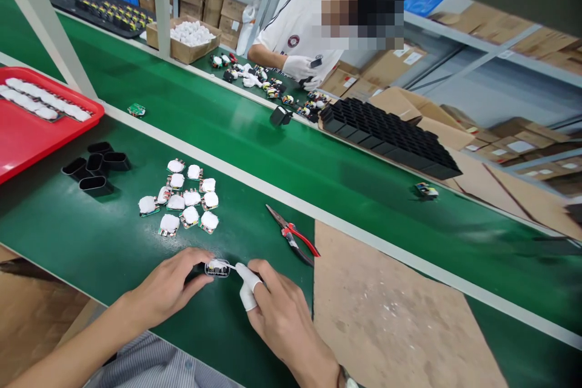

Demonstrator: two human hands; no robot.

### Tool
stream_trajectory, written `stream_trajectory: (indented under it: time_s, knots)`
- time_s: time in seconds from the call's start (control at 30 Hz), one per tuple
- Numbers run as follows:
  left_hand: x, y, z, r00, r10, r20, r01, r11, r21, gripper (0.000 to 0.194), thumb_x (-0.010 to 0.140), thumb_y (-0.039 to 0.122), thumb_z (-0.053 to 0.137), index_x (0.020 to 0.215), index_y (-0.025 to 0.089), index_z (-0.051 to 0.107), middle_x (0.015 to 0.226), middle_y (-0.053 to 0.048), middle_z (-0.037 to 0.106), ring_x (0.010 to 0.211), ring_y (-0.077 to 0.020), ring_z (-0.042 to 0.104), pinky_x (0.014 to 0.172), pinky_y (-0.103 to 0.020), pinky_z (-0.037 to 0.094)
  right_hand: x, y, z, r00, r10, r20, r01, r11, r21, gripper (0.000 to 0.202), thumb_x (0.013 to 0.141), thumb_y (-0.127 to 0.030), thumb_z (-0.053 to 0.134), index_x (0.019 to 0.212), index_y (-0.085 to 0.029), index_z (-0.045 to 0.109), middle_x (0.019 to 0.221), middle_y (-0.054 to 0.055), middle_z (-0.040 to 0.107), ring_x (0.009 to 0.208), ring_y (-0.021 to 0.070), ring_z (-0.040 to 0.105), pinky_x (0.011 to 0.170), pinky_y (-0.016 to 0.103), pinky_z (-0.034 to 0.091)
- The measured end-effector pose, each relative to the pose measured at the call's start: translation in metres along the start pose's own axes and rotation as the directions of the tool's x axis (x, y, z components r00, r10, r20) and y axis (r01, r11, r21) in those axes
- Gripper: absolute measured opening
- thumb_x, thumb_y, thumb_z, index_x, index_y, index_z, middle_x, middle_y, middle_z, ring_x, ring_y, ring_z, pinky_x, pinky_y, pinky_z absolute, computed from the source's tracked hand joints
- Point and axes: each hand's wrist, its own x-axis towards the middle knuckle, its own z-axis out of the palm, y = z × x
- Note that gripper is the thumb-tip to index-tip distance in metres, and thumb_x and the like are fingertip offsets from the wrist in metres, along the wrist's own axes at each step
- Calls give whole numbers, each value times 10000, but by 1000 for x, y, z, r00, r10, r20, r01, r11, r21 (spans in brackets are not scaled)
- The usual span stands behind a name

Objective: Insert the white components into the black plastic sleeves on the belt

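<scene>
My left hand (182, 279) is closed on a small black oval casing (217, 268), whose open end shows white padding and electronic parts inside. At the casing's right side, my right hand (268, 297), with white covers on two fingers, pinches a thin white strip or stick (230, 266) that reaches into the opening; its exact nature is too small to tell. Beyond my hands lie several small circuit boards topped with white pads (176, 201). Several empty black casings (95, 185) stand on the green table (240, 194) at the left. Red-handled pliers (293, 236) lie to the right.
A red tray (40, 139) with white-padded parts is at the left. A brown board (386, 309) covers the right of the table. Behind the green conveyor (204, 109), which carries a few parts, a person in white gloves (302, 66) works beside rows of black casings (386, 136).
</scene>
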Motion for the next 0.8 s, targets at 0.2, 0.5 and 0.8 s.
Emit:
stream_trajectory:
  time_s: [0.2, 0.5, 0.8]
  knots:
    - [2, 2, -1, 999, 21, -25, -20, 1000, 13, 336, 1064, 256, 598, 1384, 246, 495, 1290, -102, 728, 1158, -257, 746, 959, -426, 658, 8, -2, -6, 999, -51, 15, 51, 999, -12, 246, 872, 8, 450, 831, -211, 554, 996, 95, 629, 739, 187, 587, 579, 331, 456]
    - [13, 13, -10, 986, 125, 112, -143, 974, 176, 356, 1067, 140, 548, 1414, 216, 575, 1328, -131, 672, 1179, -256, 707, 993, -414, 641, 7, 16, -18, 994, 81, 75, -89, 989, 115, 216, 964, -69, 448, 951, -196, 623, 1019, 63, 650, 598, 130, 545, 512, 306, 448]
    - [1, 2, -2, 998, 63, 23, -66, 991, 117, 295, 1052, 215, 616, 1337, 218, 538, 1313, -133, 702, 1155, -258, 745, 964, -421, 662, -12, 51, 18, 990, 138, -34, -138, 990, -4, 314, 982, -82, 484, 1222, -157, 672, 1062, 120, 672, 951, 257, 665, 790, 420, 615]
